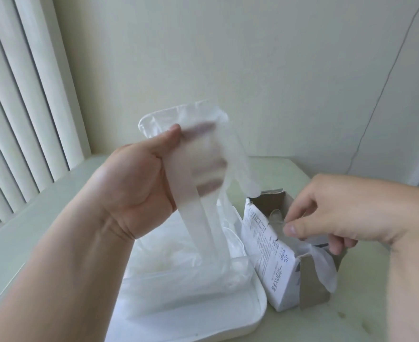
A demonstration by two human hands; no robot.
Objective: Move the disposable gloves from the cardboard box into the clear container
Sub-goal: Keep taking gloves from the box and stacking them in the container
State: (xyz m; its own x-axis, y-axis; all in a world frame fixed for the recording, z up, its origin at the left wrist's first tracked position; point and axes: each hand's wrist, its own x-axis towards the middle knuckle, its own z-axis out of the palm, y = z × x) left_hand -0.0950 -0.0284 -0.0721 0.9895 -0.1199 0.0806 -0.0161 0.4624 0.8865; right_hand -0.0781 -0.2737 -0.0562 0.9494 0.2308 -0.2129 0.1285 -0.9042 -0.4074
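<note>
My left hand (151, 178) is raised over the clear container (154, 280) and is shut on a translucent disposable glove (203, 218), whose fingers dangle down into the container. More crumpled gloves (159, 257) lie inside it. The white printed cardboard box (272, 262) stands torn open just right of the container. My right hand (332, 218) hovers over the box's opening, thumb and fingers pinched at the gloves (275, 218) inside; whether it grips one is unclear. Another glove (324, 267) hangs out of the box's front.
The container sits on a white tray or lid (228, 324) on a pale green tabletop (364, 317). Vertical blinds (18, 107) fill the left. A thin cable (376, 99) runs down the wall at the right. The table's far edge meets the wall.
</note>
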